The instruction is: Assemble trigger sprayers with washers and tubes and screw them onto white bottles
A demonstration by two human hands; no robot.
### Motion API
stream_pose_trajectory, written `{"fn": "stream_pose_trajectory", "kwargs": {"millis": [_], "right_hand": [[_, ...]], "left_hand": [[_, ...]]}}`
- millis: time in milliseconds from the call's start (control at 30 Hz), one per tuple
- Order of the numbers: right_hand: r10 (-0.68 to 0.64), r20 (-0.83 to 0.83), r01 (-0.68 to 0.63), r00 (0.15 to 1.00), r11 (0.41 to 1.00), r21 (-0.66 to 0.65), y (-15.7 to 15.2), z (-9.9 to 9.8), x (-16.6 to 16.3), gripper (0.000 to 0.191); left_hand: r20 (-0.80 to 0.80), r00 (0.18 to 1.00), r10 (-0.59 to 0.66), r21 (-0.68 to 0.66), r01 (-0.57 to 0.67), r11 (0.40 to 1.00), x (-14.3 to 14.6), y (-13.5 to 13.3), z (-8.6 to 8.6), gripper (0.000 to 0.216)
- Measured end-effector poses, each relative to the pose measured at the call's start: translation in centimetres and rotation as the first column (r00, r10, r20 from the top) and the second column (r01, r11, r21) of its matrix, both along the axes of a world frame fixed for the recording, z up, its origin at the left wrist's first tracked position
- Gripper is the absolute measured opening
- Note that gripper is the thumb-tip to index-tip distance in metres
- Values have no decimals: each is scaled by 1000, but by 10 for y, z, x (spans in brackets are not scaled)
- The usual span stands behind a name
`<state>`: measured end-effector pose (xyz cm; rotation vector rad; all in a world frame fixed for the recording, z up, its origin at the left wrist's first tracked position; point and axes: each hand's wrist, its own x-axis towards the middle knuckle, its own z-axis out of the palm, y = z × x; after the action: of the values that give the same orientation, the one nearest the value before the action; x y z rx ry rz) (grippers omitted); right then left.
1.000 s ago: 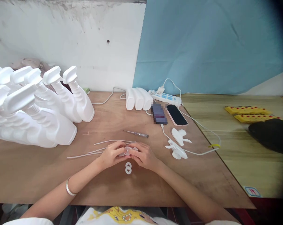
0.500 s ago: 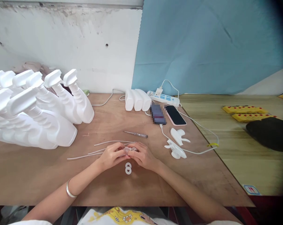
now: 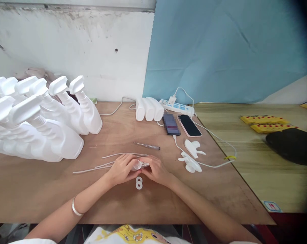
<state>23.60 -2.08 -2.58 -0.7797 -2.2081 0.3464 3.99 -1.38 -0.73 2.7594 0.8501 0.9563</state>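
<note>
Both hands (image 3: pixel 123 168) (image 3: pixel 155 170) hold a white part (image 3: pixel 137 165); one blue-bordered sticker (image 3: pixel 272 206) is illegible

White shirt (image 3: pixel 93 238), silver bangle (image 3: pixel 73 207)

On my feed I see white sleeves (image 3: pixel 33 241) and, across the shirt's front, a yellow print (image 3: pixel 124 231) with pale flowers (image 3: pixel 138 237). The bangle, a narrow band, circles the left forearm (image 3: pixel 92 193); the right forearm (image 3: pixel 194 200) is bare.

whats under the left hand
At least two thin white tubes run in from the side and pass out of sight beneath the left hand. Their covered stretches, and anything else there, cannot be seen.
</note>
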Motion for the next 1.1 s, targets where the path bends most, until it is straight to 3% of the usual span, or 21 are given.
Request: {"fn": "stream_pose_trajectory", "kwargs": {"millis": [167,333,433,700,900,1100], "right_hand": [[39,-67,-44,997,996,-81,-4,8,3,31],[-229,-161,190,960,955,-230,6,6,10,23],[-278,-107,239,955,928,-286,17,-1,12,17],[-306,-85,260,948,903,-343,21,-5,13,11],[-424,-246,276,871,839,-469,20,-3,15,19],[-467,-430,169,773,804,-570,16,-4,7,20]], "left_hand": [[-11,1000,11,-3,-11,1000,2,0,0,8],[-49,999,20,-45,-22,999,1,0,-2,8],[-49,999,6,-98,-11,995,0,0,-2,11],[10,1000,27,-181,-25,983,-4,2,-3,17],[54,998,34,-136,-26,990,-5,2,-3,12],[44,999,5,-66,-2,998,-3,4,-7,12]]}}
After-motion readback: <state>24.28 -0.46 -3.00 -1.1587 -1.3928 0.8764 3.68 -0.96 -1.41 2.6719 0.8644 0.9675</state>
